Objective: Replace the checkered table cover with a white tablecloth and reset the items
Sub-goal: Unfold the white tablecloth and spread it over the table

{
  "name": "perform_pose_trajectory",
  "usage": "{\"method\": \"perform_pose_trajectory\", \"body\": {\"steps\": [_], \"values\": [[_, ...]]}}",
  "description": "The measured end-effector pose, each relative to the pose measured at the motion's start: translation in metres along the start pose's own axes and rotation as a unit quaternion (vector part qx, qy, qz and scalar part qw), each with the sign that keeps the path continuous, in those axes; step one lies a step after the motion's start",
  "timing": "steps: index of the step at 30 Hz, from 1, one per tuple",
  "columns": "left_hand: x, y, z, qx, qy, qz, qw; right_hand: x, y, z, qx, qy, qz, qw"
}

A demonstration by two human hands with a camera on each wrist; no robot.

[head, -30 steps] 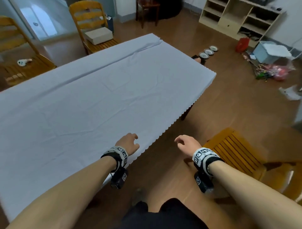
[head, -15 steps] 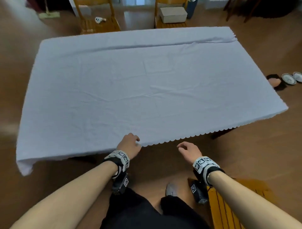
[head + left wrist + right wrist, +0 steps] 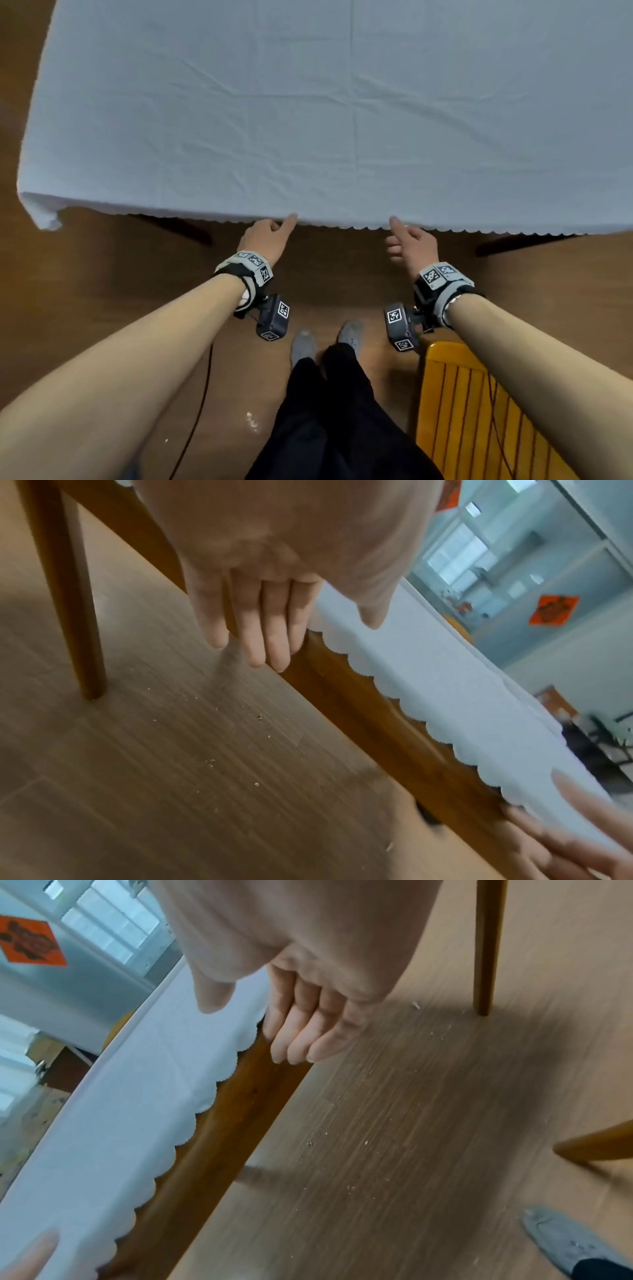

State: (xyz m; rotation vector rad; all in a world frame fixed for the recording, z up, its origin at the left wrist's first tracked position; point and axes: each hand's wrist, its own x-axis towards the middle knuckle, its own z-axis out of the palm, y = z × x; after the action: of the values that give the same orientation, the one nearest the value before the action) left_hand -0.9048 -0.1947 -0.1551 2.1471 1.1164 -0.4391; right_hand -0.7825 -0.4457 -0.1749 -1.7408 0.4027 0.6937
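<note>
The white tablecloth (image 3: 308, 102) lies spread over the whole table, creased, its scalloped hem (image 3: 342, 226) hanging over the near edge. My left hand (image 3: 281, 224) and right hand (image 3: 399, 233) are at that hem, about a forearm apart. In the left wrist view the left hand (image 3: 329, 631) has straight fingers (image 3: 260, 642) in front of the wooden table rail (image 3: 377, 723), its thumb over the tablecloth (image 3: 462, 696). The right hand (image 3: 243, 1020) mirrors this on the tablecloth (image 3: 103, 1123). Neither hand plainly pinches the hem. No checkered cover or table items are in view.
A yellow slatted chair (image 3: 479, 411) stands close by my right arm. Table legs (image 3: 68, 588) (image 3: 486, 947) stand on the wooden floor, which has crumbs on it. My feet in grey slippers (image 3: 303, 342) are just short of the table. A dark cable (image 3: 198, 394) runs along the floor.
The head view has swung from the table's corner to straight down over the near edge. Both hands have moved forward and apart, up to the scalloped hem.
</note>
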Motion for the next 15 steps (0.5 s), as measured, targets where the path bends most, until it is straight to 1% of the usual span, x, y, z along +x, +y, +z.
{"method": "perform_pose_trajectory", "body": {"steps": [2, 4, 6, 8, 12, 15], "values": [[0.004, -0.001, 0.0, -0.023, 0.011, -0.039, 0.999, 0.005, -0.003, 0.003, 0.013, 0.035, -0.004, 0.999], [0.012, -0.005, 0.004, -0.058, 0.003, -0.071, 0.996, 0.01, -0.001, 0.005, 0.008, 0.068, -0.002, 0.998], [0.016, -0.008, 0.009, -0.125, -0.005, -0.09, 0.988, 0.014, 0.004, 0.006, 0.021, 0.092, 0.001, 0.996], [0.017, -0.008, 0.016, -0.215, 0.004, -0.092, 0.972, 0.015, 0.007, 0.007, 0.032, 0.105, -0.014, 0.994], [0.01, 0.003, 0.026, -0.378, 0.07, -0.107, 0.917, 0.008, 0.014, 0.007, 0.032, 0.138, -0.057, 0.988], [0.006, 0.004, 0.031, -0.498, 0.088, -0.122, 0.854, 0.001, 0.017, 0.006, 0.048, 0.145, -0.064, 0.986]]}}
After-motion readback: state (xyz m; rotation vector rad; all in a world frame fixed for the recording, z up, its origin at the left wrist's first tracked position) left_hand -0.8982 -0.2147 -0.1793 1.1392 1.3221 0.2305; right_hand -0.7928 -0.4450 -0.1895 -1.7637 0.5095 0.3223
